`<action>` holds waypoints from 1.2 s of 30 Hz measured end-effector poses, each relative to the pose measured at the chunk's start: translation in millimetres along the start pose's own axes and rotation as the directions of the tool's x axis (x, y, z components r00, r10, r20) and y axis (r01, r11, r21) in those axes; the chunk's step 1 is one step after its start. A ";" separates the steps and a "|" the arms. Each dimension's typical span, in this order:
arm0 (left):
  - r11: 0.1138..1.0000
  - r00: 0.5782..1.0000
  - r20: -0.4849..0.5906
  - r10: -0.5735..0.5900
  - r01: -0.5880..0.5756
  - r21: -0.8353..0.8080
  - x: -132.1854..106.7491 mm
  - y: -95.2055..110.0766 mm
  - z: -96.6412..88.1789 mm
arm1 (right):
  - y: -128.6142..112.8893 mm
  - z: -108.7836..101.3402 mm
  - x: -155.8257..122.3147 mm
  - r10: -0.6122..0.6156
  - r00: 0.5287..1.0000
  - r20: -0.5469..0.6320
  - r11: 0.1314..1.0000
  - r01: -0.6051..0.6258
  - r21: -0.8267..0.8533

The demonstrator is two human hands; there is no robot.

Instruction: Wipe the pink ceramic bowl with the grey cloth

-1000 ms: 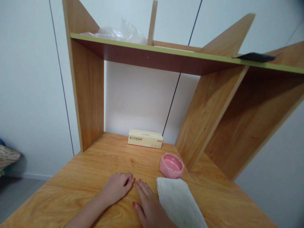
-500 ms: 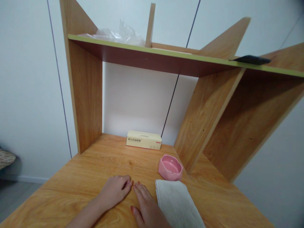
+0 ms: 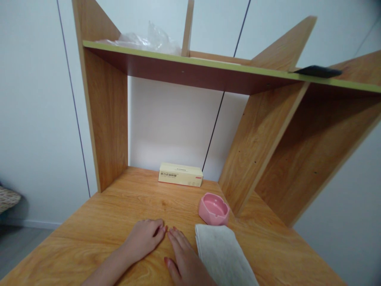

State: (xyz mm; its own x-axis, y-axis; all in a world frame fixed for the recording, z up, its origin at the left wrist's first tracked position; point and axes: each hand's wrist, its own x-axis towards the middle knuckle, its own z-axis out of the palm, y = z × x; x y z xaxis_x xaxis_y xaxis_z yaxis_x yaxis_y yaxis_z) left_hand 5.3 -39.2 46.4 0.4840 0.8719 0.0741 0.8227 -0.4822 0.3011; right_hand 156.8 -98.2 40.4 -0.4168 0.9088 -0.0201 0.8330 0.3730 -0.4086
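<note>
My left hand (image 3: 146, 239) rests on the wooden desk, its fingers curled in loosely, with nothing seen in it. My right hand (image 3: 185, 254) lies flat beside it, fingers stretched forward and thumb apart, holding nothing. The fingertips of the two hands nearly meet. Close along the right hand's outer side is a folded pale grey cloth (image 3: 224, 254). Just beyond that cloth sits a pink ashtray (image 3: 213, 209) with angular sides and notches in its rim. A long cream box (image 3: 180, 174) with printed characters stands farther back, near the wall.
The wooden desk (image 3: 125, 206) carries upright side panels (image 3: 108, 119) and a shelf (image 3: 190, 75) above. On the shelf lie a crumpled clear plastic bag (image 3: 151, 41) and a dark flat object (image 3: 318, 72). A divider panel (image 3: 262, 147) rises right of the ashtray.
The view has shifted very slightly. Both hands and the things on the desk stay where they were.
</note>
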 end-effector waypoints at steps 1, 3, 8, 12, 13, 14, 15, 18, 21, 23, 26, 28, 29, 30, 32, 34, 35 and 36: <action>1.000 1.000 -0.001 -0.001 0.001 0.004 0.0 0.2 -0.1 | 0.3 0.4 -0.2 -0.005 1.000 -0.005 1.000 0.005 0.005; 1.000 1.000 -0.005 0.000 0.000 0.009 0.0 0.5 0.0 | 1.3 1.4 -0.5 -0.009 1.000 -0.011 1.000 0.009 0.010; 1.000 1.000 -0.008 0.008 -0.008 0.005 0.3 0.0 1.1 | 4.2 5.3 0.3 0.002 0.999 -0.034 1.000 -0.001 0.018; 1.000 1.000 -0.001 0.017 -0.017 -0.008 0.4 -1.0 1.0 | 4.1 5.8 0.7 0.016 0.999 -0.050 0.999 -0.014 0.039; 1.000 1.000 0.002 0.018 -0.018 -0.010 0.4 -1.1 0.9 | 3.5 4.9 0.4 0.022 0.999 -0.044 0.999 -0.021 0.040; 1.000 1.000 0.002 0.019 -0.019 -0.010 0.3 -1.2 0.7 | 2.8 3.7 0.0 0.028 0.999 -0.035 0.999 -0.027 0.039; 1.000 1.000 0.003 0.019 -0.019 -0.011 0.1 -1.2 0.4 | 2.0 2.3 -0.5 0.033 0.999 -0.024 0.999 -0.032 0.037; 1.000 1.000 0.001 0.020 -0.020 -0.020 -0.5 -0.4 -0.8 | 0.4 -0.6 -1.4 0.036 0.999 -0.002 0.999 -0.036 0.037; 1.000 1.000 0.002 0.016 -0.016 -0.025 -0.9 0.7 -1.9 | 1.2 0.6 -0.9 0.030 1.000 -0.006 0.998 -0.030 0.048; 1.000 1.000 0.003 0.008 -0.008 -0.019 -0.9 1.2 -2.3 | 2.7 2.7 -0.4 0.027 0.999 -0.017 0.998 -0.026 0.058; 1.000 1.000 0.000 0.004 -0.004 -0.014 -0.7 1.6 -2.5 | 4.1 4.4 -0.1 0.022 0.999 -0.030 0.998 -0.020 0.065; 1.000 1.000 0.001 0.006 -0.006 -0.019 -0.8 2.0 -2.9 | 3.9 3.9 -0.4 0.019 0.999 -0.039 0.998 -0.016 0.067; 1.000 1.000 0.001 0.007 -0.007 -0.021 -1.0 2.3 -3.3 | 3.5 3.4 -0.6 0.018 0.999 -0.041 0.998 -0.015 0.064; 1.000 1.000 0.001 0.006 -0.006 -0.020 -1.2 2.6 -3.7 | 3.1 2.9 -0.8 0.017 0.999 -0.041 0.998 -0.014 0.061; 1.000 1.000 0.001 0.002 -0.002 -0.014 -1.7 3.3 -4.5 | 2.6 2.5 -1.0 0.016 0.999 -0.036 0.998 -0.014 0.056; 1.000 1.000 0.002 0.002 -0.002 -0.011 -2.1 3.8 -4.9 | 2.6 3.0 -1.0 0.023 0.999 -0.042 0.998 -0.020 0.060; 1.000 1.000 0.003 0.002 -0.002 -0.011 -2.1 3.8 -4.9 | 2.8 3.5 -1.0 0.026 0.998 -0.050 0.998 -0.022 0.065; 1.000 1.000 0.004 0.004 -0.004 -0.013 -2.1 3.7 -4.7 | 3.0 3.9 -0.9 0.025 0.998 -0.055 0.997 -0.021 0.070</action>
State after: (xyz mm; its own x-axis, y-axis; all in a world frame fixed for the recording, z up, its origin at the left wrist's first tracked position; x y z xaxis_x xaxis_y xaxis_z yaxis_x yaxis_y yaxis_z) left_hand 5.9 -42.4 51.8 0.4885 0.8696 0.0719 0.8168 -0.4847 0.3128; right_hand 158.2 -98.6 35.7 -0.3758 0.9265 0.0197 0.8140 0.3402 -0.4708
